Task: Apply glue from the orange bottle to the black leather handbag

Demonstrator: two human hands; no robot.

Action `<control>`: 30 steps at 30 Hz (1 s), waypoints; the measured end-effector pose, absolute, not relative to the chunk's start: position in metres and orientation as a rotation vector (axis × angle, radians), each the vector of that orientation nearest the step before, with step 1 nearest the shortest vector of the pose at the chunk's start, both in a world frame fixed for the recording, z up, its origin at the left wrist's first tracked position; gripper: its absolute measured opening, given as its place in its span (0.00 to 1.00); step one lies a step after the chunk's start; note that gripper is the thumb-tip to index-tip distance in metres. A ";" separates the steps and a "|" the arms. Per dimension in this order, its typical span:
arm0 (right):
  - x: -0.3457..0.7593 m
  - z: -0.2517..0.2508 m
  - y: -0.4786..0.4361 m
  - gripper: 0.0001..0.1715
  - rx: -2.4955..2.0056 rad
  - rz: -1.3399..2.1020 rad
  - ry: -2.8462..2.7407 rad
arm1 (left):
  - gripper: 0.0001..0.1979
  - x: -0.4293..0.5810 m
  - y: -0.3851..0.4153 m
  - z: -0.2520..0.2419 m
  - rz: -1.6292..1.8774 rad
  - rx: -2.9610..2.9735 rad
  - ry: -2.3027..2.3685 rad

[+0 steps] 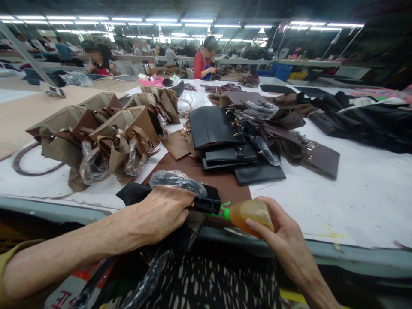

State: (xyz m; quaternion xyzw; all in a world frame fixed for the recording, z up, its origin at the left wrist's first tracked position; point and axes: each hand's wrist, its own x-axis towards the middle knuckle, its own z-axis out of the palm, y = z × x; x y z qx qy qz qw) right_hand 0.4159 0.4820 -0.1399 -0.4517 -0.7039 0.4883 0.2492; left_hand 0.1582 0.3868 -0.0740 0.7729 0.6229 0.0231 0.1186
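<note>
Near the table's front edge, my left hand (pixel 167 210) is closed round a black bag part (pixel 209 198), with a plastic-wrapped handle (pixel 177 179) lying over the knuckles. My right hand (pixel 280 227) grips a squeeze bottle (pixel 251 216) of amber liquid, tilted with its green nozzle pointing left. The nozzle's bent tip is close beside the end of the black part; whether they touch I cannot tell. Under both lies a brown sheet (pixel 167 165). Another plastic-wrapped handle (pixel 149 274) hangs below my left hand.
Tan and brown bags (pixel 96 128) stand at the left. Stacked black bag pieces (pixel 210 126) lie in the middle, dark brown ones (pixel 322 161) to the right. Black material (pixel 380 124) is at the far right. A person in red (pixel 199 64) works across the table.
</note>
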 end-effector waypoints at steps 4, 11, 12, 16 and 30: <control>0.414 -0.145 0.483 0.27 -1.278 1.242 -1.944 | 0.10 0.158 0.386 -0.076 0.089 2.321 1.817; 0.414 -0.146 0.482 0.25 -1.289 1.132 -1.975 | 0.11 0.156 0.386 -0.079 0.062 2.350 1.796; 0.414 -0.147 0.481 0.26 -1.285 1.114 -1.978 | 0.10 0.155 0.385 -0.079 0.061 2.362 1.797; 0.415 -0.150 0.478 0.28 -1.265 1.038 -1.939 | 0.10 0.153 0.385 -0.083 0.059 2.336 1.815; 0.423 -0.130 0.475 0.22 -1.173 1.400 -1.858 | 0.10 0.155 0.382 -0.086 0.191 2.367 1.802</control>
